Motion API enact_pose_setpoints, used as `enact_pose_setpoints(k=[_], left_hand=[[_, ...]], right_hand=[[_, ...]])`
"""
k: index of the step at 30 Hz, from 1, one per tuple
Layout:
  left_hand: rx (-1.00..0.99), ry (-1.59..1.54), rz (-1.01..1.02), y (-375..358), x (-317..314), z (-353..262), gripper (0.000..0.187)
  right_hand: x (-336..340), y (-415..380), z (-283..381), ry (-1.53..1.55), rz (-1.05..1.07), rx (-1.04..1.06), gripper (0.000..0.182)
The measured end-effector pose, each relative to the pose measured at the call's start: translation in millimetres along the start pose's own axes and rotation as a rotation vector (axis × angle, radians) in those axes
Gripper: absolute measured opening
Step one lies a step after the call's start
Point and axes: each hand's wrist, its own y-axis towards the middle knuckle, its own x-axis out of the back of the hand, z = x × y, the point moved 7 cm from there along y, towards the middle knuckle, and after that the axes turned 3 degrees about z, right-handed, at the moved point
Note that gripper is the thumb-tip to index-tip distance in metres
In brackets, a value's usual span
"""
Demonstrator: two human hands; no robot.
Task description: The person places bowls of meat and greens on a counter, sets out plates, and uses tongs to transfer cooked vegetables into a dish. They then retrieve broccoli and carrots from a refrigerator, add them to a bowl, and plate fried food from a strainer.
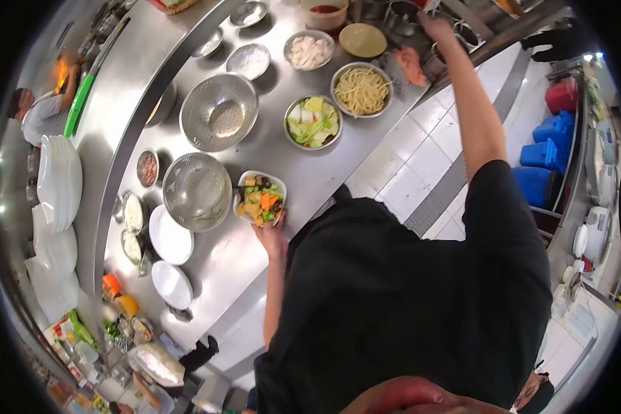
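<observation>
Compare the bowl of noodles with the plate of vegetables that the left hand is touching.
The bowl of noodles is round bare metal; the plate of vegetables is white with a more squared rim. The bowl holds only pale yellow noodles; the plate holds mixed pieces in green, orange and brown. No hand is on the bowl; the left hand holds the plate's edge. Both sit on the steel counter.

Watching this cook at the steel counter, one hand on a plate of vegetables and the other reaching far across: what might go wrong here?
The left hand holds the plate of mixed vegetables near the counter edge while attention seems split; it could tip or slide off. The right hand stretches far over the bowl of noodles, so the arm might knock it or the cabbage bowl. What the right hand grips is unclear.
</observation>
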Motion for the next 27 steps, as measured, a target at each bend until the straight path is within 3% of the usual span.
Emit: enact_pose_setpoints(k=[2,3,5,9,10,12,15,17,23,27], left_hand=[[0.03,0.068,0.053,-4.7,11.9,1.2,0.051],[0.039,0.097,0.059,-14.4,7.9,-5.9,0.051],[0.06,0.165,0.056,-30.2,13.2,-13.1,0.051],[0.12,0.159,0.092,-44.5,-12.4,-52.8,0.055],[0.123,0.16,0.1,-47.6,-18.1,-56.5,0.055],[0.174,0.265,0.172,-48.2,-28.0,-66.9,0.058],[0.178,0.353,0.346,-46.0,-67.7,-80.0,0.059],[0.188,0.431,0.472,-43.4,-93.7,-83.1,0.055],[0.341,0.52,0.889,-62.2,-176.9,-46.8,0.06],[0.528,0.493,1.164,-32.0,-181.5,-50.4,0.067]], right_hand=[[36.0,-49.6,66.0,0.169,0.508,0.265,0.084],[50.8,-72.6,94.5,0.29,0.637,0.351,0.098],[9.9,-105.0,119.3,0.179,-0.388,0.103,0.044],[-136.0,-218.8,186.7,0.466,0.192,0.308,0.038],[-158.7,-262.7,213.7,0.641,0.375,0.199,0.041],[-226.3,-322.2,233.4,0.817,0.721,0.26,0.052],[-236.9,-389.1,260.5,1.003,0.742,0.092,0.055],[-247.0,-416.1,262.3,1.286,0.778,0.02,0.057],[-205.2,-470.3,198.1,1.47,0.202,-0.209,0.062],[-205.6,-497.9,221.2,1.529,-0.176,-0.402,0.06]])
